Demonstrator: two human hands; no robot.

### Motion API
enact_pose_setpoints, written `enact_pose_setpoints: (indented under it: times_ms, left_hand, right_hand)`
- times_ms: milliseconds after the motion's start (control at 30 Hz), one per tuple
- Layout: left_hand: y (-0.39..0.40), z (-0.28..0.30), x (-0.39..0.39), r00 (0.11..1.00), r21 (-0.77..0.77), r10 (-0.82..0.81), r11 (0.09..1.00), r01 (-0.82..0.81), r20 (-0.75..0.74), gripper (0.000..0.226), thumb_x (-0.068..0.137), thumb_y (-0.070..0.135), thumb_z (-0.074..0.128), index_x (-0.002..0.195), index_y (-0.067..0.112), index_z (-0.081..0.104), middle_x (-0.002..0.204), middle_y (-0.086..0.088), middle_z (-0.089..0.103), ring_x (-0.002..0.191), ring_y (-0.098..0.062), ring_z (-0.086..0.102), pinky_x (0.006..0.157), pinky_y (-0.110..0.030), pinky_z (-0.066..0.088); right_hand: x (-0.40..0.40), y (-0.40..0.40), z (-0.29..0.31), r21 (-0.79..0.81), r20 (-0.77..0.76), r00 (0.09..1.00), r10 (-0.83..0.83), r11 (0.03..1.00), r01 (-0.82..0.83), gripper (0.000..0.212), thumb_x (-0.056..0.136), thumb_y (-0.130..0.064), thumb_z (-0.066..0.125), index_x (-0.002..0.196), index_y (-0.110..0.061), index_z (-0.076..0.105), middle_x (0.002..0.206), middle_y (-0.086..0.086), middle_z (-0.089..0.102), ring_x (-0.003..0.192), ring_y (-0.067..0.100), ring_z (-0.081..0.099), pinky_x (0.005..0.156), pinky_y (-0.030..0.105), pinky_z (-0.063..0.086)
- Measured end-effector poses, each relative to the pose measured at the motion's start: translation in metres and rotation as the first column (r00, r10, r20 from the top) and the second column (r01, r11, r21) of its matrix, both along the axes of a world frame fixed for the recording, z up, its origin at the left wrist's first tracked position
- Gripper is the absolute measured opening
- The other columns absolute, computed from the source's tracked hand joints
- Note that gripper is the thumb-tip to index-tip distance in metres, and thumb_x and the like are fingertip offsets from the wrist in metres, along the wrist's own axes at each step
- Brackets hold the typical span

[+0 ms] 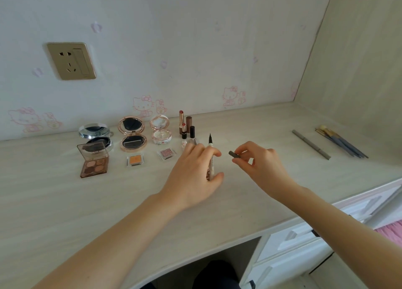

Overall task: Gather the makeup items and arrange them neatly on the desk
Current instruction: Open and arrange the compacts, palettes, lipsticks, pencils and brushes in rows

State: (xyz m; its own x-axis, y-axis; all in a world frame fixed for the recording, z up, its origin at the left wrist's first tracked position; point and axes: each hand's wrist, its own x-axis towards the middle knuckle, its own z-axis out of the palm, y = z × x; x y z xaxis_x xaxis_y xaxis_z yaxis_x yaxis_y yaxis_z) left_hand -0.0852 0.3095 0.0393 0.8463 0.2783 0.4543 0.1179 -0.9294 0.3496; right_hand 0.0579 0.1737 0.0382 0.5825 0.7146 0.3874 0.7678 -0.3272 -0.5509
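1. Our left hand (195, 169) grips an uncapped eyeliner pen (211, 156) between thumb and curled fingers, its dark brush tip pointing toward 12 o'clock, above the bench (65, 201).
2. Our right hand (258, 164), just at 3 o'clock of the left, pinches the pen's small dark cap (234, 154) between thumb and fingertips; the cap's open end faces the pen, and the two are apart.
3. At 11 o'clock of the left hand stand two open lipsticks (181, 119), a brown tube (188, 123) and a dark-capped bottle (192, 134), close together.
4. Further toward 9 o'clock, three open compacts sit in a row along the wall: a floral one (160, 130), a rose-gold one (132, 134) and a silver one (95, 136).
5. In front of them lie a pink eyeshadow pan (167, 153), an orange pan (134, 160) and a four-colour eyeshadow palette (94, 162) with its lid raised.
6. Well off at 2 o'clock of the right hand, a grey pencil (311, 144) lies on the bench, with a bundle of brushes (341, 141) near it on its far side.
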Motion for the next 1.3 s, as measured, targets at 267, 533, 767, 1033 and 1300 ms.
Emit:
enact_pose_setpoints:
  times_ms: [267, 533, 767, 1033, 1300]
  left_hand:
    - [0.002, 0.000, 0.042, 0.959, 0.168, 0.062, 0.986, -0.016, -0.275, 0.078, 0.078, 0.067, 0.055, 0.139, 0.021, 0.038, 0.126, 0.001, 0.046, 0.124, -0.019, 0.028, 0.103, -0.031, 0.031]
    - [0.006, -0.005, 0.053, 0.919, 0.282, 0.116, 0.959, -0.005, -0.378, 0.069, 0.086, 0.068, 0.040, 0.134, 0.018, 0.044, 0.121, -0.004, 0.046, 0.121, -0.025, 0.029, 0.102, -0.034, 0.026]
    - [0.007, -0.003, 0.050, 0.917, 0.231, 0.111, 0.973, -0.022, -0.382, 0.065, 0.086, 0.069, 0.038, 0.129, 0.023, 0.052, 0.112, -0.001, 0.046, 0.115, -0.024, 0.031, 0.100, -0.034, 0.026]
    - [0.009, 0.000, 0.044, 0.898, 0.148, 0.075, 0.989, -0.011, -0.433, 0.059, 0.078, 0.057, 0.057, 0.125, 0.021, 0.056, 0.117, 0.002, 0.050, 0.118, -0.024, 0.029, 0.101, -0.036, 0.029]
    - [0.019, -0.004, 0.046, 0.925, 0.143, 0.078, 0.989, -0.026, -0.373, 0.056, 0.082, 0.052, 0.057, 0.125, 0.015, 0.059, 0.133, 0.003, 0.046, 0.124, -0.019, 0.032, 0.104, -0.033, 0.033]
  right_hand:
    - [0.021, 0.010, -0.012, -0.046, 0.112, 0.994, -0.001, 0.999, 0.006, 0.012, 0.088, -0.028, 0.065, 0.098, -0.022, 0.065, 0.087, -0.005, 0.065, 0.079, 0.009, 0.060, 0.069, 0.024, 0.049]
    - [0.023, 0.010, -0.022, -0.106, 0.352, 0.933, 0.070, 0.994, -0.035, 0.014, 0.090, -0.026, 0.063, 0.101, -0.019, 0.069, 0.085, -0.006, 0.068, 0.087, 0.017, 0.060, 0.058, 0.028, 0.044]
    - [0.027, 0.009, -0.030, -0.115, 0.429, 0.891, 0.146, 0.988, -0.107, 0.012, 0.083, -0.021, 0.068, 0.094, -0.020, 0.071, 0.083, -0.007, 0.067, 0.080, 0.021, 0.059, 0.056, 0.027, 0.046]
    - [0.028, 0.013, -0.034, -0.113, 0.366, 0.918, 0.155, 0.986, -0.121, 0.016, 0.088, -0.012, 0.064, 0.101, -0.018, 0.071, 0.098, -0.004, 0.065, 0.087, 0.020, 0.055, 0.063, 0.023, 0.040]
    - [0.026, 0.027, -0.033, -0.098, 0.258, 0.954, 0.155, 0.986, -0.133, 0.025, 0.091, -0.008, 0.055, 0.110, -0.016, 0.069, 0.105, 0.000, 0.068, 0.096, 0.022, 0.057, 0.077, 0.036, 0.051]
